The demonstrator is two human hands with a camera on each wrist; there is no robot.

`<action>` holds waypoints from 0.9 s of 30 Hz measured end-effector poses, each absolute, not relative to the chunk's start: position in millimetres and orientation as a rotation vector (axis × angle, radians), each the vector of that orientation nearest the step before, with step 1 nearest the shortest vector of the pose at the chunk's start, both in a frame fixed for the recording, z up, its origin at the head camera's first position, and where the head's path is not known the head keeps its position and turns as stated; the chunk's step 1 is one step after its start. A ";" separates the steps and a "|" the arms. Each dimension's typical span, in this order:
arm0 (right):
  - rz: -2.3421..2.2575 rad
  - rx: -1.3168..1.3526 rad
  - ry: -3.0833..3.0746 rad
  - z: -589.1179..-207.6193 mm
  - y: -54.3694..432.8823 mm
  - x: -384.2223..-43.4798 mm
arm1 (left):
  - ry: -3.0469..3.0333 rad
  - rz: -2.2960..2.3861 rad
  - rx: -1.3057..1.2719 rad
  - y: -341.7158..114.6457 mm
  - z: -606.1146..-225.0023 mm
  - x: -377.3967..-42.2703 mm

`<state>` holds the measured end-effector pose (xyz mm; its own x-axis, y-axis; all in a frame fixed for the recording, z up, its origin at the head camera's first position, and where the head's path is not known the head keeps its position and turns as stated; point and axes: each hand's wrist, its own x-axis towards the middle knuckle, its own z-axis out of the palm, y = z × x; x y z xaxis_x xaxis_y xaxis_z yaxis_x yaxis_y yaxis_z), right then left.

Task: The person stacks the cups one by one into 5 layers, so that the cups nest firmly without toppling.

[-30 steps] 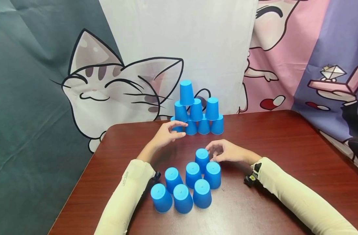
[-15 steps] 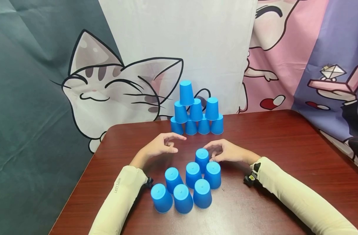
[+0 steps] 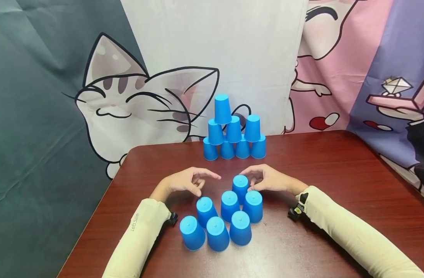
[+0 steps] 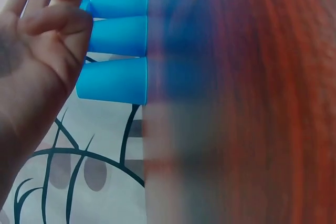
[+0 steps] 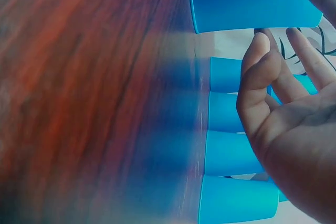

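Note:
My left hand (image 3: 185, 181) hovers over the table behind the near-left cup (image 3: 205, 211), thumb and index finger apart and holding nothing. In the left wrist view, the left hand (image 4: 47, 51) has its other fingers loosely bent. My right hand (image 3: 272, 179) has thumb and index finger curled around the rear upside-down blue cup (image 3: 240, 187) of the near group. In the right wrist view, the thumb overlaps this cup (image 5: 252, 1) near its base and the index fingertip meets its side. Several more upside-down blue cups (image 3: 240, 227) stand in front, separately on the table.
A stack of blue cups (image 3: 234, 129) stands at the back: a bottom row, three above, and one on top at the left. Behind the brown table (image 3: 319, 170) hangs a cartoon-printed cloth (image 3: 253, 50).
My left hand has drawn back from the far stack toward the near cups, moving slightly left. The right hand stays at the rear cup, and the cups have not moved.

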<state>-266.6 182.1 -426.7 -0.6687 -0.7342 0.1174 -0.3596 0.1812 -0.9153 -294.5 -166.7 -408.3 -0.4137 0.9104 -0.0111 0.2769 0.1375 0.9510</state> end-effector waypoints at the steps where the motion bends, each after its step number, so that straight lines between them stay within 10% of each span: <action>1: -1.486 -1.033 2.114 -426.8 181.9 -266.8 | 1.747 1.274 1.139 -166.7 -408.8 -294.0; 27: -1.477 -1.125 2.101 -428.2 176.4 -267.2 | 1.479 1.041 1.274 -163.8 -412.1 -290.4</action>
